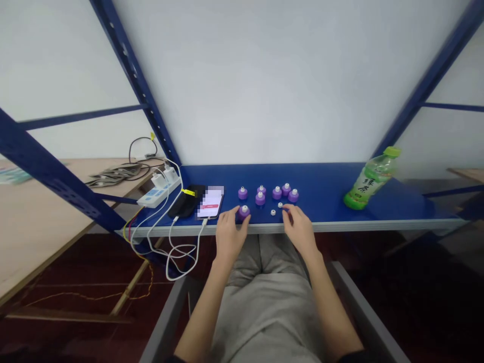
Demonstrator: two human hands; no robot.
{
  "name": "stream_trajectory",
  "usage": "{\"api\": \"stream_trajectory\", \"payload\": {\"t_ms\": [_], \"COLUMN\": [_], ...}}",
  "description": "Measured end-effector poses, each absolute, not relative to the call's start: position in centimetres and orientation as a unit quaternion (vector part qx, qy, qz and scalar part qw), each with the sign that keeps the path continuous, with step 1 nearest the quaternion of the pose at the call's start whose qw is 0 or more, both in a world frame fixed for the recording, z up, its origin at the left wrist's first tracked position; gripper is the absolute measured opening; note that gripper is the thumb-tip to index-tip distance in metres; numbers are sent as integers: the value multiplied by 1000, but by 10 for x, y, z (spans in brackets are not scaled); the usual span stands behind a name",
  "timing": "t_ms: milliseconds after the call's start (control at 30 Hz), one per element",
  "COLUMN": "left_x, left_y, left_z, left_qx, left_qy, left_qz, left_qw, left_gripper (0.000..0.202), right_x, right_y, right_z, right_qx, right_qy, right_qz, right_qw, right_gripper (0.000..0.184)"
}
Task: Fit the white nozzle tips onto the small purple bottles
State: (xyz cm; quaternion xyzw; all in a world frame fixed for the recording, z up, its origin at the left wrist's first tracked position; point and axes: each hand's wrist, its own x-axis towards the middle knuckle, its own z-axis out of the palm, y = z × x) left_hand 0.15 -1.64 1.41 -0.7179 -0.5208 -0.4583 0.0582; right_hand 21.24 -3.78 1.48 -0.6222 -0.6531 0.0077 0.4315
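Note:
My left hand (230, 232) grips a purple bottle cap (244, 213) with a white spout, thumb and fingers on either side of it near the table's front edge. My right hand (300, 229) is beside two small white cap pieces (280, 205), its thumb and forefinger slightly apart and nothing visible between them. The other white piece (273, 213) lies a little to the left. Behind the hands stand several more purple caps with white tops, including one purple cap (242, 193) at the left and a cluster with a purple cap (293, 195) at the right.
On the blue table (321, 186), a green tea bottle (370, 181) stands at the right. A lit phone (210, 202), a black pouch-like item (187, 201) and a power strip (159, 191) are at the left. White cables (185, 247) hang over the front edge.

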Motion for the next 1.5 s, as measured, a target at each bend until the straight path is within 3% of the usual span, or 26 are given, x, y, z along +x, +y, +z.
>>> {"api": "stream_trajectory", "payload": {"t_ms": [167,300,533,633,800,967,1167,1333,1500], "left_x": [0,3,18,21,21,22,20,9,6], "left_y": [23,39,56,69,92,78,4,-59,-76], "left_z": [19,19,32,43,57,66,57,36,34], "left_qx": [-691,-687,-687,-702,-727,-762,-776,-744,-674], "left_qy": [-614,-622,-608,-612,-598,-531,-392,-422,-469], "left_qz": [-378,-370,-389,-358,-336,-371,-482,-456,-484], "left_qw": [50,56,87,65,29,10,-107,-248,-304], "left_gripper": [36,33,64,58,28,27,34,40,47], "right_x": [226,226,226,226,223,224,218,192,176], "right_y": [3,12,11,11,11,7,-41,-86,-97], "right_z": [16,10,3,2,1,6,13,14,23], "right_qx": [-649,-651,-646,-640,-629,-598,-532,-491,-474], "right_qy": [-678,-666,-645,-640,-623,-595,-539,-523,-518], "right_qz": [1,-1,-2,0,13,37,167,308,339], "right_qw": [345,365,408,425,465,537,632,625,626], "right_gripper": [28,25,31,32,29,33,29,28,26]}}
